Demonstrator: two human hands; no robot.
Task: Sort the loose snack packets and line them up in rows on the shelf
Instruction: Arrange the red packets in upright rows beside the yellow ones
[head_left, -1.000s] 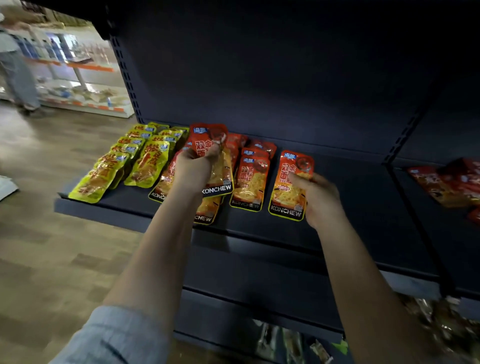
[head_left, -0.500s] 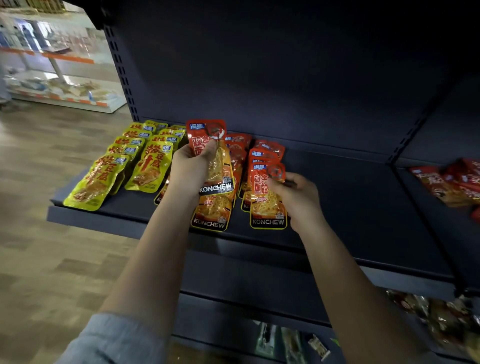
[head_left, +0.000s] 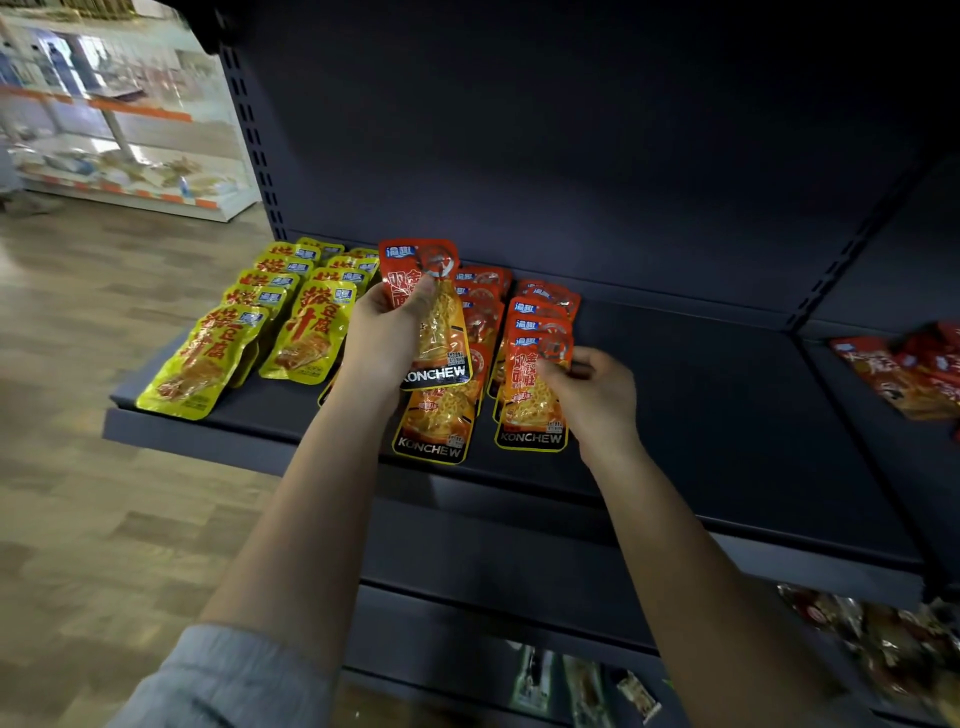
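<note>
Tofu packets (head_left: 306, 332) in 2 rows at shelf (head_left: 727, 415) left; KONCHEW packets (head_left: 532, 395) in rows just right; loose packets (head_left: 904, 371) far right.

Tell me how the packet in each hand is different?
The left hand grips its red packet lifted above the shelf; the right hand pinches its red packet lying flat atop a row. The lifted one tilts; the flat one lies straight. Both say KONCHEW.

A pale grey-blue fabric sleeve (head_left: 228, 680) is worn pushed up the left arm; the right forearm (head_left: 691, 571) is left bare.
</note>
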